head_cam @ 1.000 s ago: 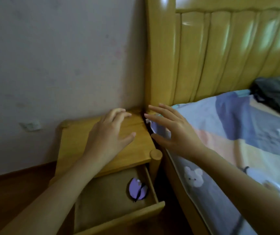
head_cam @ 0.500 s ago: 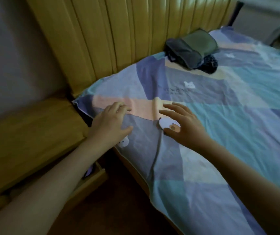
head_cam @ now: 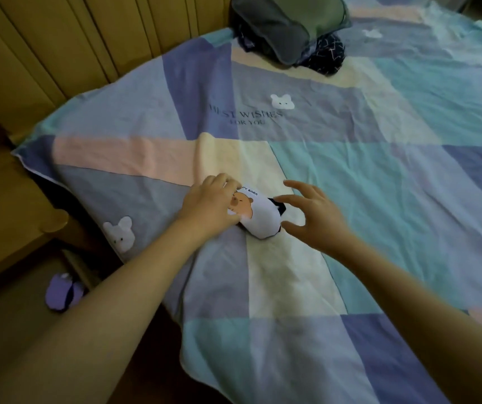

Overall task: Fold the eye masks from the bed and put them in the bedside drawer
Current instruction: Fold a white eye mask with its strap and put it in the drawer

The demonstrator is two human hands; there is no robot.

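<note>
A: Nearest, what's in the open wooden bedside drawer?

B: One folded lilac eye mask. Beyond it, on the patchwork pastel bedsheet, the left hand has its fingers curled onto the end of a white eye mask printed with a brown capybara.

A: And the right hand?

B: Spread open just beside the mask's dark-edged far end, holding nothing.

A: Risk?

B: I'd say the soft mask may bunch under that one-sided hold and fold crooked. Farther off, grey and dark star-patterned eye masks lie heaped by the yellow wooden headboard.
</note>
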